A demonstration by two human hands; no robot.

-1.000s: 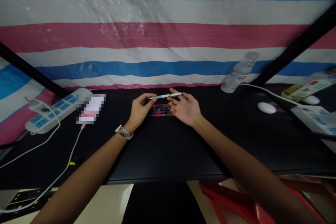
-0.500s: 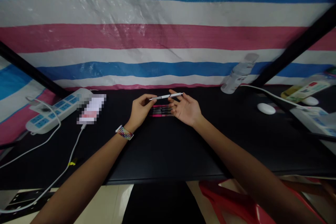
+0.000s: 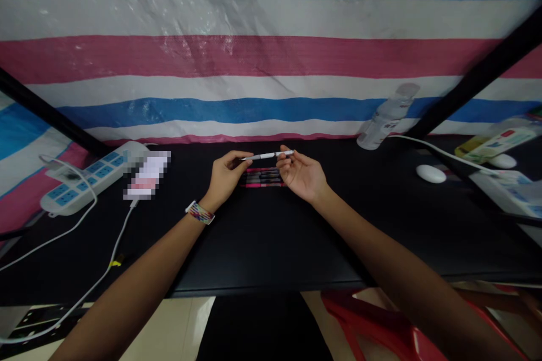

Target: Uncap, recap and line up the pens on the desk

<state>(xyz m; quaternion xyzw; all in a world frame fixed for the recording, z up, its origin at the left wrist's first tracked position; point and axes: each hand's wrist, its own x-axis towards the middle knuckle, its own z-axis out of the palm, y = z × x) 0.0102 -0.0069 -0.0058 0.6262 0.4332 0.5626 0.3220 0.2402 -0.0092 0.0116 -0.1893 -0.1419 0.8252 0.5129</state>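
Observation:
A slim white pen (image 3: 266,155) is held level above the black table, between both hands. My left hand (image 3: 227,175) pinches its darker left end between thumb and fingertips; a colourful woven band circles that wrist. At the pen's right end, my right hand (image 3: 301,175) has its palm turned up, with thumb and fingertips closed on the pen. Several dark and pink pens (image 3: 261,177) lie side by side on the table beneath, their right ends partly hidden by my right hand.
On the left are a white power strip (image 3: 95,177), a pixelated phone (image 3: 148,175) and white cables. A clear bottle (image 3: 387,117), a white mouse (image 3: 431,174), a tilted bottle (image 3: 499,140) and another power strip (image 3: 495,186) stand or lie at right.
My right hand's fingers have closed in on the right end of the white pen; before, they were more spread. My left hand keeps its pinch.

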